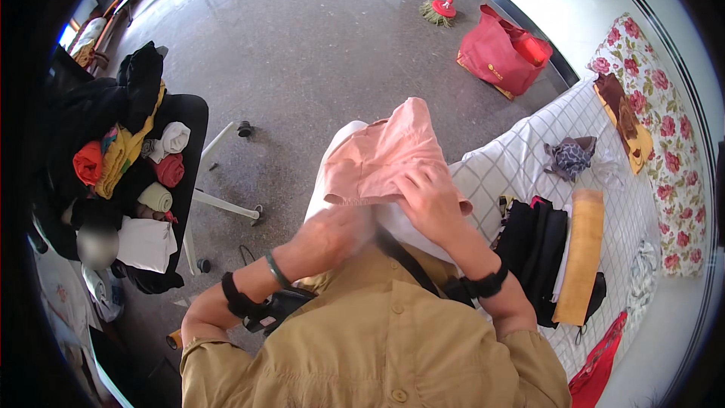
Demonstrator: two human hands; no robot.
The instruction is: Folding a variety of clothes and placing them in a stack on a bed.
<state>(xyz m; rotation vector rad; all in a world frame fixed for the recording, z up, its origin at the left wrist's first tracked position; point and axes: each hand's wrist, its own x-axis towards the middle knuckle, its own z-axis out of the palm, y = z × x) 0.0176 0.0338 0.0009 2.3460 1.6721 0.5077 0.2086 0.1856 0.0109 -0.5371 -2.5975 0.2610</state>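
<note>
A pink cloth garment (389, 155), which looks like shorts, lies spread over my lap with its hem toward me. My right hand (427, 198) rests on its right side, fingers apart and lying on the cloth. At the garment's near left edge is my left hand (340, 233), smeared by motion, so its fingers cannot be made out. White cloth (404, 225) shows on my legs beneath the garment.
To the left, a black chair (192, 132) bears rolled clothes and a folded white cloth (147, 244). On the right, a bed (521, 132) holds a row of dark rolled clothes (532, 245), a tan folded cloth (580, 257) and a crumpled patterned cloth (570, 157). A red bag (502, 57) and mop (440, 11) stand ahead.
</note>
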